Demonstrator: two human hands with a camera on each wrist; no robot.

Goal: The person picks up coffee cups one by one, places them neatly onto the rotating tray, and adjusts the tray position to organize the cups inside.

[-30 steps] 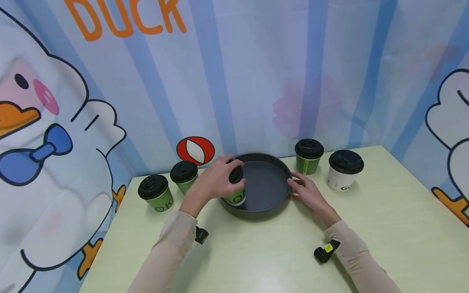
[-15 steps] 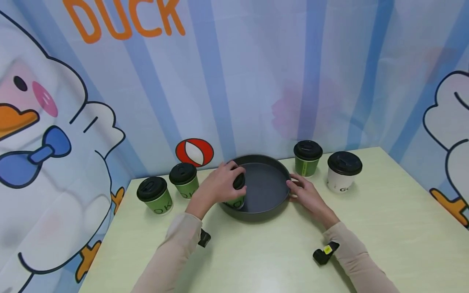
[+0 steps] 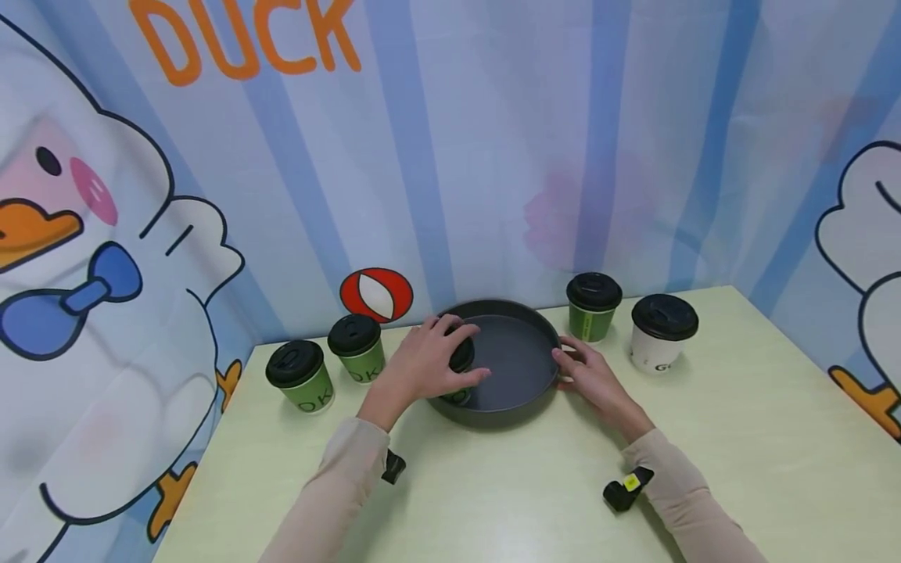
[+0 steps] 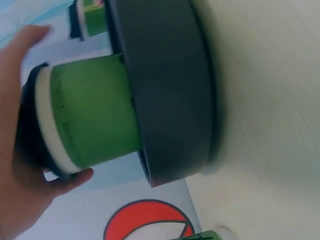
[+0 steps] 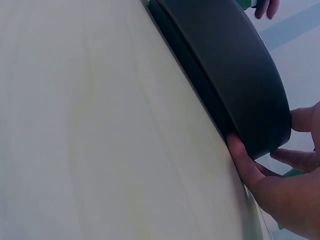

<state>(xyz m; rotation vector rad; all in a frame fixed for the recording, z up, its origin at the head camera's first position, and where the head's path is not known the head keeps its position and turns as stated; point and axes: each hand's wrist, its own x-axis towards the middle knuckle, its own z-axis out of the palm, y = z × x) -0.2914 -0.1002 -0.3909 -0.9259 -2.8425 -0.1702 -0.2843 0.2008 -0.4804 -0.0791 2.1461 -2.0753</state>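
Standing in the pan [image 3: 508, 356] at nine o'clock, a cup [image 4: 95, 112] is being half covered by the left hand [image 3: 421, 363], fingers spread around its lid [image 3: 461, 357]. Its green side is being shown better by the left wrist view, its base being hidden. At three, the pan is being gripped by the right hand [image 3: 590, 377].

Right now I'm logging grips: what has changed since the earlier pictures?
The left hand has opened out, loosening its hold on the green cup in the pan; that cup sits slightly lower. The right hand still holds the pan; the white cup stayed put.
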